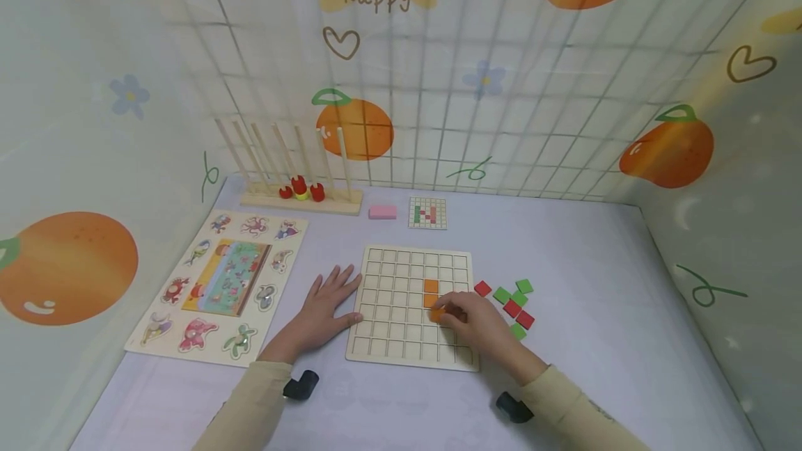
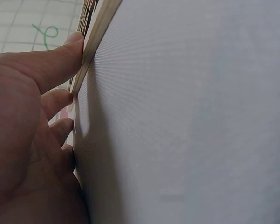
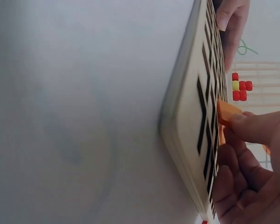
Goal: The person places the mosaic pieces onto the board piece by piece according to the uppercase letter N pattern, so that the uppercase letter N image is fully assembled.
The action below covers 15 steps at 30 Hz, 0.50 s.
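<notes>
A wooden grid board (image 1: 390, 339) lies flat on the table, with orange square tiles (image 1: 431, 287) in two of its cells, one below the other. My right hand (image 1: 479, 326) pinches another orange tile (image 3: 227, 112) between thumb and fingers, tilted at the board's surface just below those two. My left hand (image 1: 322, 312) rests with spread, straight fingers at the board's left edge; its thumb (image 2: 65, 58) touches that edge in the left wrist view. To the right of the board lie loose red tiles (image 1: 525, 319) and green tiles (image 1: 524, 286).
Behind the board are a small pattern card (image 1: 441, 221) and a pink block (image 1: 383, 212). A wooden peg rack (image 1: 269, 202) with red and yellow beads stands at the back left. An animal picture puzzle board (image 1: 182, 329) lies on the left. Printed cloth walls surround the table.
</notes>
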Available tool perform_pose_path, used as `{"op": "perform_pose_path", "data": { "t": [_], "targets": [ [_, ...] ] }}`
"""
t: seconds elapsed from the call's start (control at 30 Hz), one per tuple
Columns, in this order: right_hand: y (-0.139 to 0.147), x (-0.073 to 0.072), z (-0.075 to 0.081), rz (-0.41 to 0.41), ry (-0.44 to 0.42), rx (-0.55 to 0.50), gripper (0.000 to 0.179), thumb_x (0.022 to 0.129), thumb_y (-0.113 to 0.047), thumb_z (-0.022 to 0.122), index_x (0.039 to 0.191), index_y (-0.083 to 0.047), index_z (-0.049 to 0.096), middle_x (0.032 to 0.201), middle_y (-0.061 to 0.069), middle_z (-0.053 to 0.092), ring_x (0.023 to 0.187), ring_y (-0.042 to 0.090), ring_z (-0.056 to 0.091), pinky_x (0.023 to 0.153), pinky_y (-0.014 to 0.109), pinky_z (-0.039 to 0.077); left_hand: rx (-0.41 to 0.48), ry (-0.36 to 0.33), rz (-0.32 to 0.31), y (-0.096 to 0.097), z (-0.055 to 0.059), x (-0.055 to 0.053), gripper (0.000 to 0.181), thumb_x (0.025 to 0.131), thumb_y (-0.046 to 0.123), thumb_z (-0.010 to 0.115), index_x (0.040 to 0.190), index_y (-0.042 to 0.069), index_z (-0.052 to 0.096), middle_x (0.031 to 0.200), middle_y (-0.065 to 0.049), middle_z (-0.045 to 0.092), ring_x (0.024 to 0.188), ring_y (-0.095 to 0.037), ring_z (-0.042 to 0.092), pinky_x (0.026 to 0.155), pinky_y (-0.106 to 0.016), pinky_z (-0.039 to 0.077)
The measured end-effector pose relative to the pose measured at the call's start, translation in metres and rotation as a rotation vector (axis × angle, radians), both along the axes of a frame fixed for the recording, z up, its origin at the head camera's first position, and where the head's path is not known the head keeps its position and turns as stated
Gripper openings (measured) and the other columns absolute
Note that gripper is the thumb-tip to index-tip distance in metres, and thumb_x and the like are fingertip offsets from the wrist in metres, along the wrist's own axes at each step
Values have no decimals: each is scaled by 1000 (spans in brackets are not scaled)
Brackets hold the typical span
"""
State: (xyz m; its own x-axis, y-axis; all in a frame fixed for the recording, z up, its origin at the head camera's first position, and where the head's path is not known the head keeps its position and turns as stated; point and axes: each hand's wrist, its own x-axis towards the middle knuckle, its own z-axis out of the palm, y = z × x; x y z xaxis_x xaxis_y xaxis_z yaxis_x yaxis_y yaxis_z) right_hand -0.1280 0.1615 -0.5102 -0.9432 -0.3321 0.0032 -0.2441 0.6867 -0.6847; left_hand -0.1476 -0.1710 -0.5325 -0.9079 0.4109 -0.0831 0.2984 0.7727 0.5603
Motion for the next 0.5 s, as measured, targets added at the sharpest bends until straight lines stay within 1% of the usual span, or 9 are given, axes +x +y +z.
{"op": "perform_pose_path", "data": {
  "t": [0.07, 0.27, 0.33, 0.5],
  "targets": [
    [-2, 1, -1, 1, 11, 11, 21, 91, -14, 78, 107, -27, 76, 105, -16, 70, 86, 7, 58, 77, 25, 55, -2, 1, 0, 0, 0, 0, 78, 96, 43, 67, 160, 12, 34, 170, -8, 16, 157, -33, 3, 125, -55, -5],
    [-10, 2, -1, 2, 16, 36, 19, 91, -16, 79, 106, -28, 76, 107, -17, 70, 94, 6, 59, 84, 29, 56, -10, 1, 7, 0, 0, 0, 78, 96, 44, 67, 160, 12, 34, 170, -7, 16, 157, -33, 4, 125, -55, -4],
    [-12, 3, -2, 3, 30, 49, 19, 90, -17, 79, 105, -29, 76, 105, -17, 69, 92, 6, 58, 83, 28, 55, -11, 2, 7, 0, 0, 0, 78, 96, 44, 67, 160, 12, 34, 170, -8, 16, 157, -33, 4, 125, -55, -4],
    [-14, 3, -3, 18, 68, 62, 20, 88, -17, 81, 104, -26, 74, 95, -16, 64, 83, 6, 54, 73, 23, 53, -9, -4, 5, 1, 2, 0, 78, 96, 43, 67, 160, 12, 34, 170, -7, 16, 157, -32, 4, 125, -55, -4]
  ]
}}
